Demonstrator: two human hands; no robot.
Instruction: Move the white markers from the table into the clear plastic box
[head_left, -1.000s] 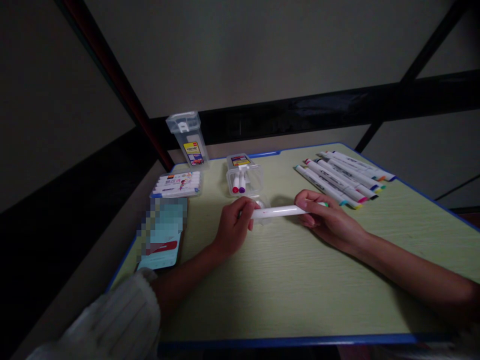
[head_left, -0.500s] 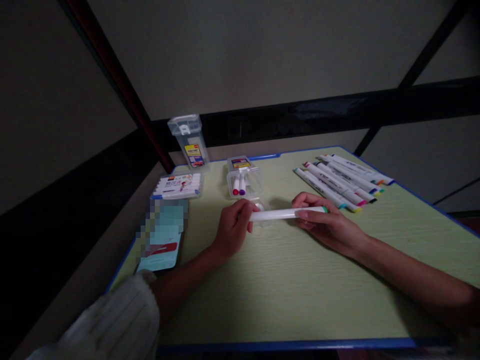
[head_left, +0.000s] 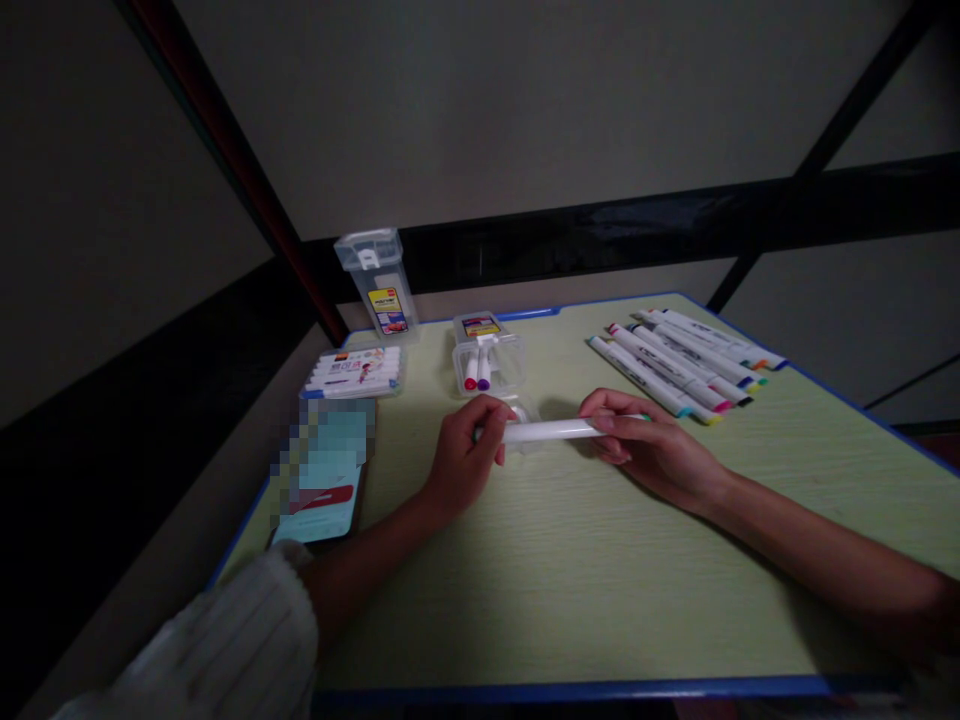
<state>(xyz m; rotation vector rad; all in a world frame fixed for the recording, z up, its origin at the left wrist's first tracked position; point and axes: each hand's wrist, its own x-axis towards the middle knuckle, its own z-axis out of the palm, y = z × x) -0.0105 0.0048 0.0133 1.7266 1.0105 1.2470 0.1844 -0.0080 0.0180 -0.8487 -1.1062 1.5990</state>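
A white marker [head_left: 553, 430] with green ends lies level between my two hands, above the table. My left hand [head_left: 469, 450] is closed around its left end. At the other end, my right hand [head_left: 645, 440] pinches the barrel between thumb and fingers, and a bit of green shows past the thumb. Just behind the marker is an open clear plastic case [head_left: 510, 372], with a red-ended marker [head_left: 471, 370] and a purple-ended marker [head_left: 484, 370] inside. The case's lid [head_left: 525, 408] lies toward me, partly hidden by my left hand and the marker.
Several loose markers [head_left: 675, 360] with coloured ends lie side by side at the right. On the left are a flat pack of markers [head_left: 356, 372], a tall clear box [head_left: 386, 285] standing upright, and a phone [head_left: 322, 500] with a lit screen. A wall panel [head_left: 480, 120] rises behind the table [head_left: 525, 600].
My right hand has shifted very slightly to the left on the marker, and less green shows beyond its thumb. My left hand stays nearly still.
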